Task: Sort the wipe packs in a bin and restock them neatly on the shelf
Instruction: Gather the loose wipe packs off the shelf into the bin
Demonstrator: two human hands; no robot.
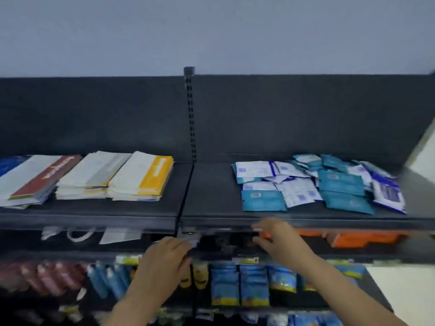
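A loose, untidy pile of wipe packs, teal, white and dark blue, lies on the right half of the top shelf. Both my hands are below that shelf's front edge, in front of the second shelf. My right hand has its fingers and thumb spread apart with nothing between them, just left of the orange packs. My left hand has bent fingers near a blurred grey piece at the shelf joint; whether it grips anything is unclear. No bin is in view.
Flat stacks of long packets, white, yellow and red, fill the top shelf's left half. A slotted upright divides the dark back panel. Below hang blue and yellow pouches and pinkish bottles.
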